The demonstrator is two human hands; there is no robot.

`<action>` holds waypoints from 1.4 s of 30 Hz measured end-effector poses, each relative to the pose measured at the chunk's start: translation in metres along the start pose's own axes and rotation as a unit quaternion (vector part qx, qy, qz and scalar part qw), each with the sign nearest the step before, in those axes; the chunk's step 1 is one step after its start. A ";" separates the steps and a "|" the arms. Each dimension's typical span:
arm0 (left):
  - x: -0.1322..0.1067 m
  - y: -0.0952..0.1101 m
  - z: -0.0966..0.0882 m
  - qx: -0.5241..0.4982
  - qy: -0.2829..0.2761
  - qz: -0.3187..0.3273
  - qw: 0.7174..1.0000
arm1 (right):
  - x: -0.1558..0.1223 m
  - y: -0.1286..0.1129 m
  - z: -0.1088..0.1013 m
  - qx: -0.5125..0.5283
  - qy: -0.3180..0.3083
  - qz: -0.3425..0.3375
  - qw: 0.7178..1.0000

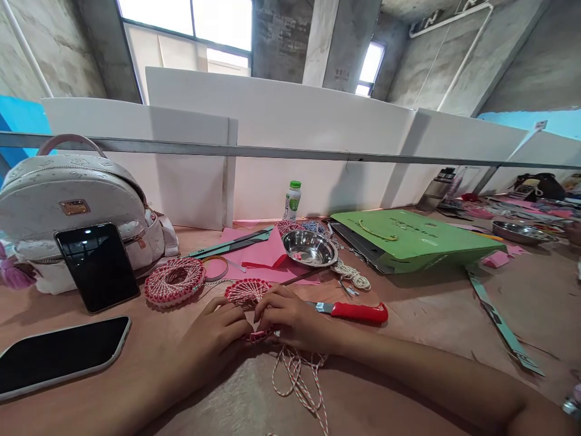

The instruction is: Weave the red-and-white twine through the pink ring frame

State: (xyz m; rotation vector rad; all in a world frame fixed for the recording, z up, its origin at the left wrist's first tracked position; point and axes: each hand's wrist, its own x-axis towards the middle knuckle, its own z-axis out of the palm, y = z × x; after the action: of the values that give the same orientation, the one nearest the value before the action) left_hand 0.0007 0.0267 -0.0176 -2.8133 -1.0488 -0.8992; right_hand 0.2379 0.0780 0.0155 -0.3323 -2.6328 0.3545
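Head view: left hand and right hand curled, fingers pinching small pink twine piece at lower centre; loose red-white twine dangling; tugging could snag it on red-handled craft knife nearby;

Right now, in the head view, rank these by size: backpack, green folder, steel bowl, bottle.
1. White backpack and green folder: the backpack looks larger, but it sits nearer the camera, so I can't rank them surely.
2. Steel bowl.
3. Bottle.
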 end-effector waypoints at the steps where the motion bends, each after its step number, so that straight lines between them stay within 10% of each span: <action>1: 0.000 0.000 0.000 -0.004 -0.001 -0.001 1.000 | 0.000 0.001 0.001 -0.006 0.004 -0.011 1.000; 23: 0.005 0.015 -0.016 -0.024 -0.009 -0.016 1.000 | -0.007 -0.003 -0.001 -0.045 0.139 -0.037 0.989; 42: -0.006 0.027 -0.016 0.120 0.183 0.052 0.974 | -0.003 -0.041 0.004 -0.138 0.227 -0.072 0.961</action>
State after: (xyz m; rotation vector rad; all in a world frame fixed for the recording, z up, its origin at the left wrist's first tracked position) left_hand 0.0053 -0.0014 -0.0029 -2.3620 -0.8818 -1.1343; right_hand 0.2315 0.0375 0.0232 -0.2693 -2.2302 -0.1300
